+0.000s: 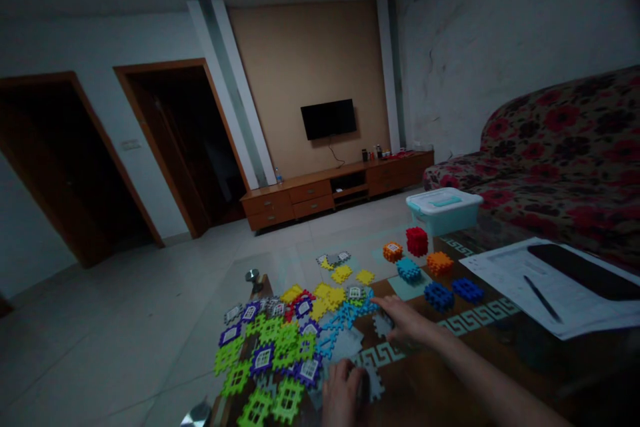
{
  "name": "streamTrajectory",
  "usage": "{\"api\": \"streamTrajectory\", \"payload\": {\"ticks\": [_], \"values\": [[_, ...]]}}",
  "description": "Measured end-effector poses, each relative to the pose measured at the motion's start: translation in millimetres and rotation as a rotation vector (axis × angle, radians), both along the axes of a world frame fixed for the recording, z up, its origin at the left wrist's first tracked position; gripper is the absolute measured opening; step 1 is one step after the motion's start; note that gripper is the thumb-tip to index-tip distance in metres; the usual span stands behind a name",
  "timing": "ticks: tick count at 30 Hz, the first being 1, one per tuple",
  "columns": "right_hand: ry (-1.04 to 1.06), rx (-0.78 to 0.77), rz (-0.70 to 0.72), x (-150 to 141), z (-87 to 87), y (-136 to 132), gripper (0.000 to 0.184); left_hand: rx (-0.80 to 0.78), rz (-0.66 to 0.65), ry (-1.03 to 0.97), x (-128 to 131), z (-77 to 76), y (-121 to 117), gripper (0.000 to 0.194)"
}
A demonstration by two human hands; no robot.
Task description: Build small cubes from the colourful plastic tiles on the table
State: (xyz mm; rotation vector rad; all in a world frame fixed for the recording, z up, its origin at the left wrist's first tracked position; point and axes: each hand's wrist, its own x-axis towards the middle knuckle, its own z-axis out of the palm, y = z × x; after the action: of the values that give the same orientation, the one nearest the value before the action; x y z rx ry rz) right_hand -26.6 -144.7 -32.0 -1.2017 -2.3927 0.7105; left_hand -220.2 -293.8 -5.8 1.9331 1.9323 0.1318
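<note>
My left hand (343, 392) is at the front edge of the pile, its fingers curled against grey interlocking tiles (376, 383), partly hidden by the hand. My right hand (405, 321) reaches in from the right. Its index finger is stretched out to the edge of the light blue tiles (345, 317), and a grey tile (383, 325) lies under its palm. Left of both hands spread loose lime green tiles (287, 345), purple tiles with white window patterns (263, 359) and yellow tiles (330, 297).
Stacked tiles in red (417, 241), orange (440, 263), turquoise (409, 270) and dark blue (439, 295) stand behind my right hand. Papers (500, 273) with a pen (543, 298) and a black flat object (583, 270) lie rightward. Beyond is a lidded box (445, 213).
</note>
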Motion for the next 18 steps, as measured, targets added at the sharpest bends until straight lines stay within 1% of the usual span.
{"api": "streamTrajectory", "payload": {"ticks": [2,4,8,12,15,18], "values": [[0.046,-0.025,0.092,5.1,0.1,-8.1,0.090,0.020,-0.006,-0.074,-1.2,-7.5,-0.5,0.071],[0.085,-0.016,0.169,7.7,4.3,-19.0,0.090,0.057,0.009,-0.135,-1.1,-14.9,-1.4,0.080],[0.146,0.062,0.286,-0.3,20.9,-48.5,0.089,0.153,0.077,-0.276,0.5,-24.7,-4.6,0.089],[0.079,0.106,0.396,-16.4,32.4,-73.5,0.088,0.209,0.127,-0.360,-0.9,-28.0,-7.0,0.094],[0.036,0.110,0.395,-16.3,33.2,-74.1,0.086,0.187,0.120,-0.330,-3.1,-27.6,-7.3,0.095],[-0.002,0.084,0.334,-1.0,29.0,-60.4,0.092,0.138,0.067,-0.294,-3.6,-24.9,-7.1,0.095]]}}
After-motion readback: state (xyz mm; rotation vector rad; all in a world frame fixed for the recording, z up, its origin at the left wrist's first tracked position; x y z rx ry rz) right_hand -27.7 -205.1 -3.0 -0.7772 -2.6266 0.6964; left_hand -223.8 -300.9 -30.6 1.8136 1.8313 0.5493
